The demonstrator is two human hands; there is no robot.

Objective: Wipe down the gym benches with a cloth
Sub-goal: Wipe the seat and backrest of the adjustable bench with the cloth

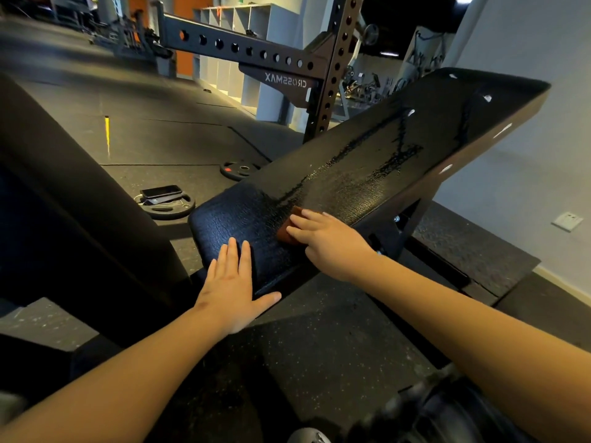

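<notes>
A black padded gym bench (367, 161) slants up to the right, and its surface shows wet streaks. My right hand (326, 241) presses a small brown cloth (287, 230) flat against the pad near its lower end; only the cloth's left edge shows from under my fingers. My left hand (235, 286) lies flat with straight fingers on the bench's near lower corner, thumb spread along the edge.
A dark squat rack (323, 75) stands behind the bench. On the rubber floor to the left lie a weight plate (168, 210) with a phone (161, 191) on it and another plate (238, 170). A second dark pad (64, 187) fills the left side. A wall is on the right.
</notes>
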